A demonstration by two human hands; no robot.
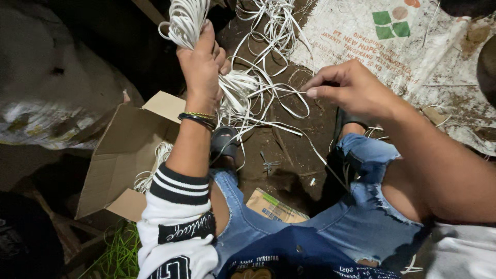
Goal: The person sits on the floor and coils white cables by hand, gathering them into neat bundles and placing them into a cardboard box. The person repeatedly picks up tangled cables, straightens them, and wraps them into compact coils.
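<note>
Strands stay neat if left hand grips the white strip bundle firmly while right hand pinches one strip taut.

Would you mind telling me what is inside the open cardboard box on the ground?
Inside the cardboard box, a coil of white strips shows near its right side. The left forearm covers that edge, and the box's deeper interior lies in shadow, so anything more cannot be made out.

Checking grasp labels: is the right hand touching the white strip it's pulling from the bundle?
Touching. The head view shows the right hand pinching a single white strip between thumb and fingertips, while the left hand clutches the strip bundle.
</note>
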